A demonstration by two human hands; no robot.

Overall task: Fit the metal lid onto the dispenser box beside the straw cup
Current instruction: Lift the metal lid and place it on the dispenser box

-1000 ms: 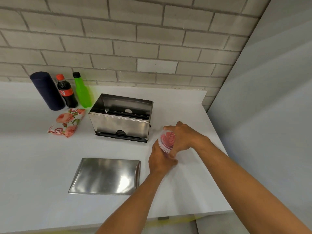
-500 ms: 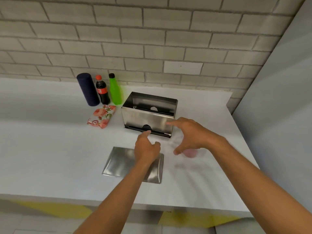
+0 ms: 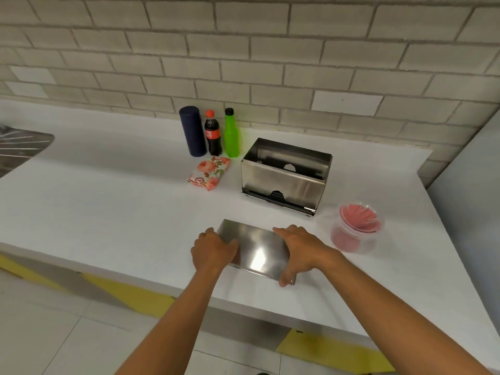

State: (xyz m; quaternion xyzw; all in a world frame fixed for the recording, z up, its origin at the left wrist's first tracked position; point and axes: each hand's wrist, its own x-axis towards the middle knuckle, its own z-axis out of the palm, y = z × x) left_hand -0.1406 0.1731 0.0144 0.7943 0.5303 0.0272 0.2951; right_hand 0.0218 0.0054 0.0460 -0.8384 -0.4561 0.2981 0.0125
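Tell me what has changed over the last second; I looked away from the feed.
Both hands let go of the straw cup, which now stands alone on the counter right of the dispenser box. The left hand and right hand moved to the metal lid and now grip its two ends. Box, bottles and floral packet stayed put; the box is still open.

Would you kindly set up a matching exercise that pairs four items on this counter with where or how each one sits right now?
Things:
1. metal lid
2. dispenser box
3. straw cup
4. floral packet

States:
A. open on top, uncovered
B. lying in front of the bottles
C. gripped at both ends by the left hand and right hand
D. standing right of the box, full of pink straws

Pairs: 1-C, 2-A, 3-D, 4-B
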